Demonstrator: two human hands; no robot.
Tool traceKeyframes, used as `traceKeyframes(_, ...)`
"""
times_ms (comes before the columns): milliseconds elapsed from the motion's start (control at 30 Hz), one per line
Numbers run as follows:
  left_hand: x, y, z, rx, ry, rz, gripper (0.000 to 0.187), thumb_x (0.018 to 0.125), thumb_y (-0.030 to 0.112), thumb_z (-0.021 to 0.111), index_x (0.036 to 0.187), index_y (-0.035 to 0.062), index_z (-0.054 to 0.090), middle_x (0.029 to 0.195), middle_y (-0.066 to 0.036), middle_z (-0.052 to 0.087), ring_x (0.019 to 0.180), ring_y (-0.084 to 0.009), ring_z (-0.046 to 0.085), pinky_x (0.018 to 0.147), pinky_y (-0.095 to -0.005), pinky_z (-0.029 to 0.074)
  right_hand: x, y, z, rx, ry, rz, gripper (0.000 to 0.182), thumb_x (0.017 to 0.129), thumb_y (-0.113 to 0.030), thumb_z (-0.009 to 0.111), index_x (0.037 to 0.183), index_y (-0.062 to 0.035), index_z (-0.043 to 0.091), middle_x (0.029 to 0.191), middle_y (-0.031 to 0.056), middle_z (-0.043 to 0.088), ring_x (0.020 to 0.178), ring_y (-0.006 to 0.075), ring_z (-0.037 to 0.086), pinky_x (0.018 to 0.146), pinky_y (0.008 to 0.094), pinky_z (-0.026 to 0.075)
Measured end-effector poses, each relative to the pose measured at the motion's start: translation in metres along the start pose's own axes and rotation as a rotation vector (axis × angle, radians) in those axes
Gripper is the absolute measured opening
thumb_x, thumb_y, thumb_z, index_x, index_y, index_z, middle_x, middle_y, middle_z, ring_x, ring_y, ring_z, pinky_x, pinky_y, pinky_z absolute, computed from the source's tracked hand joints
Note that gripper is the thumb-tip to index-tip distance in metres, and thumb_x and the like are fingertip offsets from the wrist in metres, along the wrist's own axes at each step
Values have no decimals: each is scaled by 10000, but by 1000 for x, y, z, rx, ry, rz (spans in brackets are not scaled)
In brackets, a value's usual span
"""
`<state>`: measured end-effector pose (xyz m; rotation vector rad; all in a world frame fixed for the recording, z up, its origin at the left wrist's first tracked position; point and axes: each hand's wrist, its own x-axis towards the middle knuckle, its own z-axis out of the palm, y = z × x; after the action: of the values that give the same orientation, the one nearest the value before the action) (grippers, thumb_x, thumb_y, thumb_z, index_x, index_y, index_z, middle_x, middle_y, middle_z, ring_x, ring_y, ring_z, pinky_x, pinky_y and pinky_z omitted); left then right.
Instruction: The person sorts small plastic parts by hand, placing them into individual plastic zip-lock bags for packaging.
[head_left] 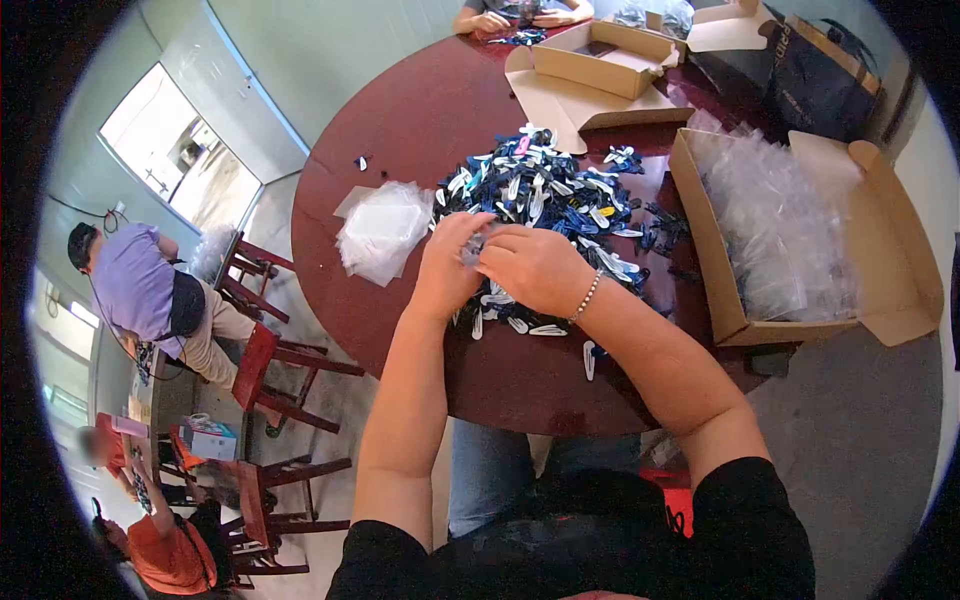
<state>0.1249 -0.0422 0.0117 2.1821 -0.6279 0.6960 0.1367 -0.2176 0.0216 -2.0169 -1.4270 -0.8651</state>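
Note:
Both my hands meet over the near left side of a large pile of hair clips [540,190], mostly dark blue and white. My left hand [452,262] and my right hand [535,265], with a beaded bracelet at the wrist, pinch a small clear plastic bag [474,247] between them. What the bag holds is too small to tell. Left of my hands lies a stack of clear plastic bags [385,230]. A few white clips [589,360] lie near the table's front edge.
On the round dark red table [370,120], an open carton [705,235] full of filled clear bags stands right. Another open carton [605,60] is at the back, near a person's hands [490,22]. Other people and red stools [290,375] are at left.

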Motion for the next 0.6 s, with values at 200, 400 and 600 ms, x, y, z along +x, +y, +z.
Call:
traceKeyframes(200,0,-4,-3,72,68,-20,406,689,28,712,1084,59,624,962,-108,617,913,-280,588,810,-358,480,5,-8,-10,111,84,41,190,787,-186,718,894,-59,627,946,96,659,928,263,648,773,345,545)
traceKeyframes(400,0,-5,-2,141,102,-257,364,761,48,735,1108,86,632,1000,-96,642,927,-209,638,796,-325,513,9,23,-64,-20,150,390,153,831,-132,673,940,-26,672,890,116,684,813,272,668,708,340,533)
traceKeyframes(600,-2,-9,1,86,97,-203,387,756,66,745,1126,88,632,989,-78,648,919,-206,637,754,-300,504,-25,30,-118,-126,-106,627,139,833,-109,610,914,-26,687,878,150,680,820,325,657,755,388,517)
